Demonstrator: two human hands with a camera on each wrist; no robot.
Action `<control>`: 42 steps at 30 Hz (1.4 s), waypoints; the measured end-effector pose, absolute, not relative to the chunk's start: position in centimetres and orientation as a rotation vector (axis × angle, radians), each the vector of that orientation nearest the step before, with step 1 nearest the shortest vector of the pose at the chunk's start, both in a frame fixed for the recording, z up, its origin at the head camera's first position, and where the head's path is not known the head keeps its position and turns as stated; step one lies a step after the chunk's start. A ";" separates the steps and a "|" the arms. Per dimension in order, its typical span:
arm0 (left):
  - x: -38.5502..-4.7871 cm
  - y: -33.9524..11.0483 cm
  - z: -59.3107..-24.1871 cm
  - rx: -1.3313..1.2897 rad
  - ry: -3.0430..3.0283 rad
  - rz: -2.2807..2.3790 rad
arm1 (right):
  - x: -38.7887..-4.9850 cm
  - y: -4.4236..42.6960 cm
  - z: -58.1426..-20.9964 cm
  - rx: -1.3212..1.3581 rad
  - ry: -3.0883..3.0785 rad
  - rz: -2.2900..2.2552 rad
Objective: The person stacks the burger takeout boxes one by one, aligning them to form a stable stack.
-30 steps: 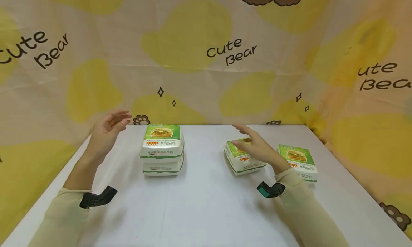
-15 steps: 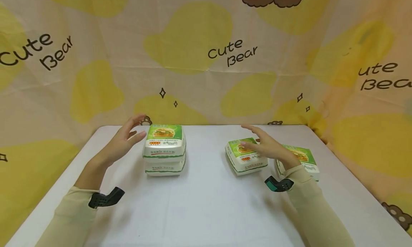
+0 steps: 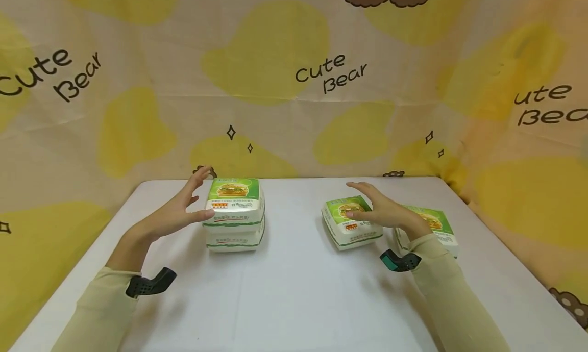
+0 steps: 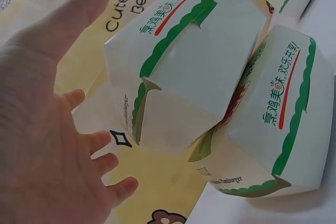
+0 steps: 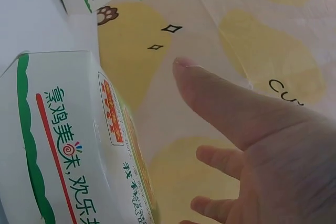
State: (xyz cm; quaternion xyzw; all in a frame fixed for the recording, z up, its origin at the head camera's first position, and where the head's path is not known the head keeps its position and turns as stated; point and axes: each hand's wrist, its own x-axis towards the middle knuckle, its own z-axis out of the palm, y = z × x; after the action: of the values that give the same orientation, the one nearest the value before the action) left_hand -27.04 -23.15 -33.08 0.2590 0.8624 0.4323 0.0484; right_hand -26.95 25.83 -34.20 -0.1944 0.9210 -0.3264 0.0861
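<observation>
We hold left hand spread, empty, beside stacked burger boxes, centre-left of head view; lower presumably props upper. Our right hand hangs empty, thumb and fingers parted, perhaps suiting box width, near angled box, centre-right.

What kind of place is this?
Maybe a little booth set up for filming: a "Cute Bear" cloth hangs behind a white table, burger boxes sit on it, and the person wears black wrist gadgets.
</observation>
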 end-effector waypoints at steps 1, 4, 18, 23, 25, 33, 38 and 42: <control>-27.1 -23.1 -33.1 0.790 2.623 1.312 | -26.8 26.0 -34.2 -0.566 2.735 -0.966; -27.1 -23.1 -33.2 0.778 2.609 1.289 | -26.6 26.3 -34.3 -0.566 2.720 -0.922; -27.6 -23.0 -33.8 0.811 2.605 1.233 | -26.4 25.7 -34.3 -0.469 2.707 -0.675; -27.7 -23.0 -34.0 0.839 2.589 1.247 | -26.3 25.6 -34.6 -0.468 2.690 -0.695; -27.7 -23.1 -34.1 0.846 2.589 1.254 | -26.4 25.5 -34.9 -0.499 2.675 -0.739; -27.6 -23.2 -34.1 0.844 2.571 1.284 | -27.0 24.4 -35.8 -0.590 2.694 -0.838; -27.6 -23.0 -34.1 0.841 2.565 1.286 | -27.1 24.2 -35.8 -0.566 2.708 -0.822; -27.7 -23.0 -34.2 0.851 2.568 1.283 | -27.1 24.3 -35.7 -0.567 2.691 -0.775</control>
State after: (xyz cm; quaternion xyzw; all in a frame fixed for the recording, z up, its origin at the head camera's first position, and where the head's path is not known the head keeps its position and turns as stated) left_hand -27.65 -22.99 -34.20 0.2834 0.8554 0.4273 0.0738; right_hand -27.07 24.26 -35.69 -0.1966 0.9324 -0.2684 0.1416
